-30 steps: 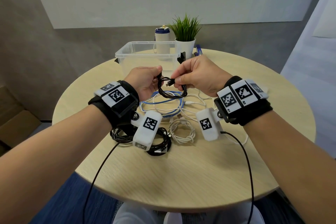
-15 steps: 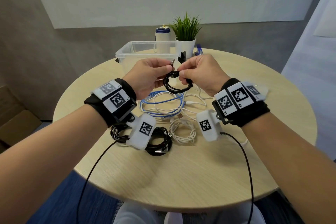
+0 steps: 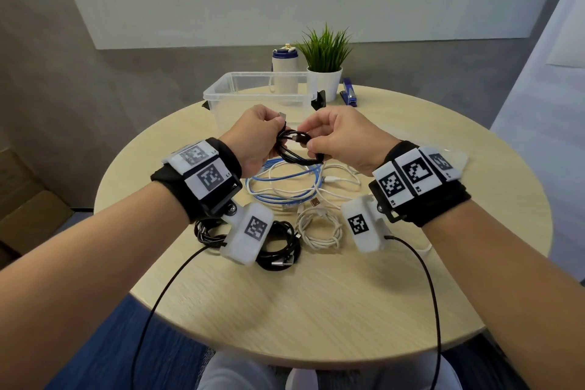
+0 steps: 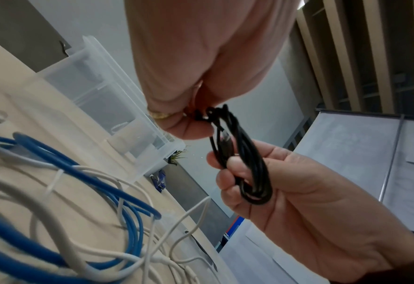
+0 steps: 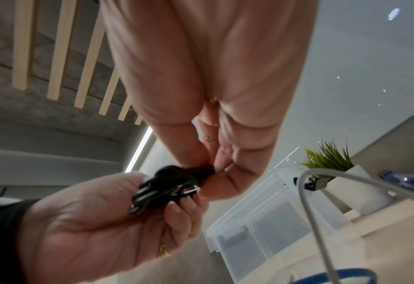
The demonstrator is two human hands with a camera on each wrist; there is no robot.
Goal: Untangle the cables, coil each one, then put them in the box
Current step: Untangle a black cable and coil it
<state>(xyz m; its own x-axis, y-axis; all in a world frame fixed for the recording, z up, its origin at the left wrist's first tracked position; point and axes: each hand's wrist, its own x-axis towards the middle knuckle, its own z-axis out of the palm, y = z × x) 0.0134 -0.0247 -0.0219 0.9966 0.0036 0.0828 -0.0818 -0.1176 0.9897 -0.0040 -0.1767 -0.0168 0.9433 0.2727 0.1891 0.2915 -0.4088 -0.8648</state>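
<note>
Both hands raised above counter (image 3: 316,310) centre. Left hand (image 3: 256,136) fingers curled, pinching one side of small black cable coil (image 3: 297,152); right hand (image 3: 345,139) fingers curled round the other side. Clear box (image 3: 221,90) at far edge, open. Blue and white cables (image 3: 285,187) loose mid-counter; coiled black and white cables nearer. Near edge bare wood.

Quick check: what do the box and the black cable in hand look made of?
Box: clear, slightly frosted plastic, since the bottle behind shows through its walls.
Black cable: looks rubber or PVC jacketed, matte with a slight sheen, bending in tight loops; its connector tip looks metallic. Both hands grip it.
</note>
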